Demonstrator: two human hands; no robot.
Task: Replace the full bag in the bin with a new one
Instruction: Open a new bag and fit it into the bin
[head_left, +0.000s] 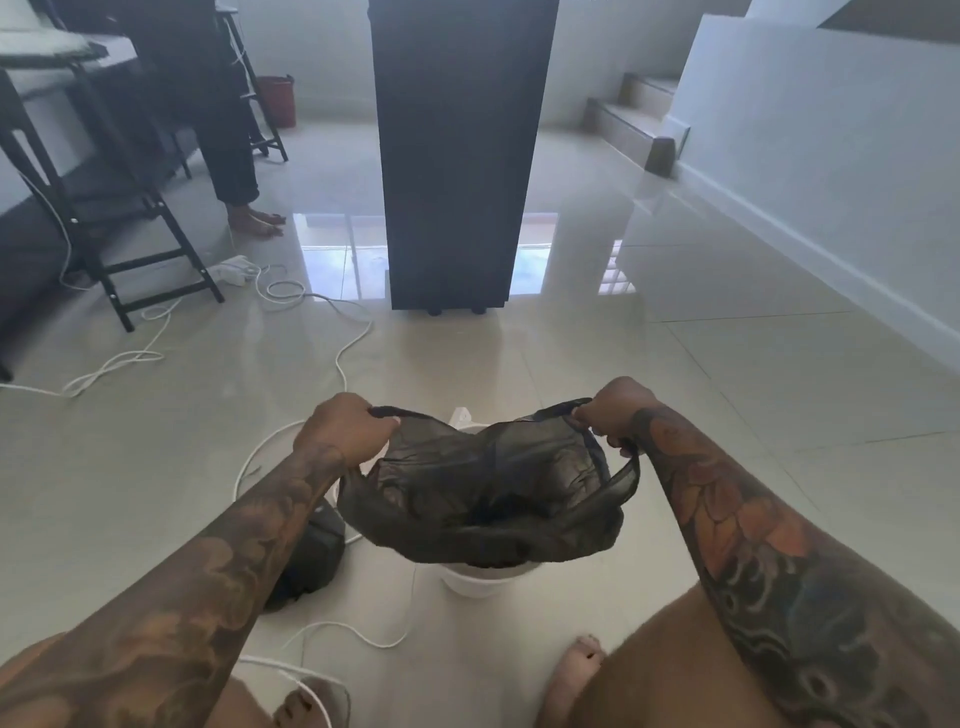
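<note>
A thin black plastic bag (488, 499) is stretched open above a small white bin (483, 579) on the floor. My left hand (343, 426) grips the bag's left handle. My right hand (613, 410) grips its right handle, with a loop hanging below the fist. The bag hides most of the bin; only its near rim and a white part behind show. A full dark bag (311, 556) lies on the floor to the left of the bin, partly behind my left forearm.
White cables (343, 358) snake across the glossy tile floor around the bin. A tall black cabinet (452, 156) stands ahead. Black chairs (104, 208) and a seated person's bare feet (257, 221) are at the left. Steps (634, 124) and a white wall are at the right.
</note>
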